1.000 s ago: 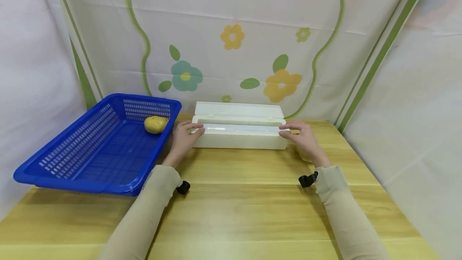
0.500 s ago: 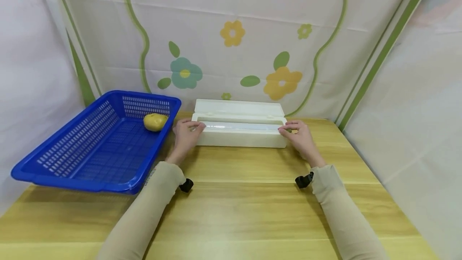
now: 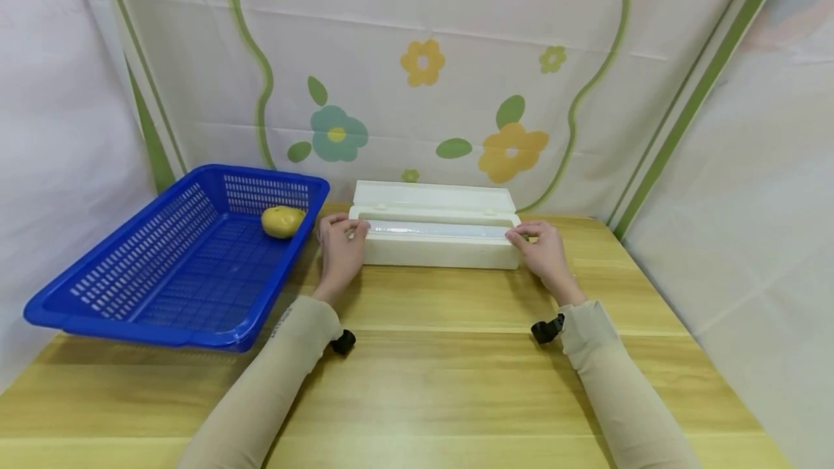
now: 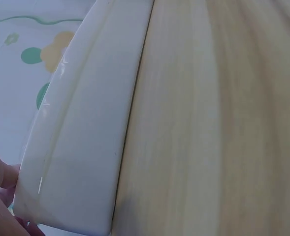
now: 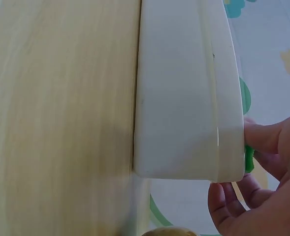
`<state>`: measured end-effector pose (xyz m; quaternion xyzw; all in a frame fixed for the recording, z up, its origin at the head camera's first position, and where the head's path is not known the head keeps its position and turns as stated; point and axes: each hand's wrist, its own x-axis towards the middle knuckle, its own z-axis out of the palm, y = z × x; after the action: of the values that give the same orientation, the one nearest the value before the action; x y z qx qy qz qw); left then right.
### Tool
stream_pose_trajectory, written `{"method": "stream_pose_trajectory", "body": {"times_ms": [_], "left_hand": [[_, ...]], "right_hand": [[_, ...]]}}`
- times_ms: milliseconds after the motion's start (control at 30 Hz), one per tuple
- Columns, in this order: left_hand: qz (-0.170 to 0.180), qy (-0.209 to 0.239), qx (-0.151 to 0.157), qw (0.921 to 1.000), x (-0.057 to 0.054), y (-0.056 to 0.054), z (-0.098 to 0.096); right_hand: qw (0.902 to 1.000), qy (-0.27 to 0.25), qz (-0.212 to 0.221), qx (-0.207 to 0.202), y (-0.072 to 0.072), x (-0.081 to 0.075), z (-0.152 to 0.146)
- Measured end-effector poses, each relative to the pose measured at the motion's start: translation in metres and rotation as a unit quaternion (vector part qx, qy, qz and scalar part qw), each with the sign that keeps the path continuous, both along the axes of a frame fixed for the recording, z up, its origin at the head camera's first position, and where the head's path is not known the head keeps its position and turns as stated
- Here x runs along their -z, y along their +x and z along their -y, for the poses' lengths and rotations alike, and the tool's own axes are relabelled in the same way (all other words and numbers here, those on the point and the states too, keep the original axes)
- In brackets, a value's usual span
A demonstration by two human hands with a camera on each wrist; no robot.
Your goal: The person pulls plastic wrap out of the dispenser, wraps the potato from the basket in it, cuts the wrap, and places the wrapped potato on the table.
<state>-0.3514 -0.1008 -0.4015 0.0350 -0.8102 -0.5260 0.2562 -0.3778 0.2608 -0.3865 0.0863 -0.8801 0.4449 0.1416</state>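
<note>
A white box [image 3: 443, 253] lies lengthwise between the two hands, just ahead of both wrists, its lid [image 3: 435, 196] raised on the side farther from the fingers. A glossy pale strip [image 3: 433, 229] runs along the opening from one hand's fingertips to the other's.

The left hand [image 3: 342, 248] is at the box's left end, thumb and forefinger bent close together at the end of the strip. The right hand [image 3: 546, 252] mirrors it at the opposite end, its thumb at the top edge and other fingers bent below the corner. Whether either hand pinches the strip or merely touches there, I cannot tell. A small green piece [image 5: 249, 160] shows between the right thumb and fingers.

Near the right hand, the top of a rounded yellow-brown thing [image 5: 169, 232] just shows in the right wrist view. Just left of the left hand stands a blue basket [image 3: 130, 334], a yellow potato-like object [image 3: 283, 222] inside, by the wall nearest that hand. Beneath everything is a wood-grain table [image 3: 423, 396]; beyond the hands and box hangs a flower-patterned cloth [image 3: 365, 42].
</note>
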Motion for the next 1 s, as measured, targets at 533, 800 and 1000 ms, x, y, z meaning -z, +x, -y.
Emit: {"method": "stream_pose_trajectory", "body": {"times_ms": [533,800,1000], "left_hand": [[-0.048,-0.007,-0.001,0.9988,-0.002,0.000,-0.002],[-0.035,0.029,0.001,0.9989,-0.009,-0.010,-0.003],[-0.042,0.034,-0.007,0.9985,-0.020,-0.014,-0.002]], "right_hand": [[0.9991,0.009,-0.040,-0.012,-0.003,0.001,0.002],[0.9964,0.017,-0.064,-0.053,-0.015,-0.008,-0.006],[0.9938,0.046,-0.062,-0.080,-0.018,-0.019,-0.013]]}}
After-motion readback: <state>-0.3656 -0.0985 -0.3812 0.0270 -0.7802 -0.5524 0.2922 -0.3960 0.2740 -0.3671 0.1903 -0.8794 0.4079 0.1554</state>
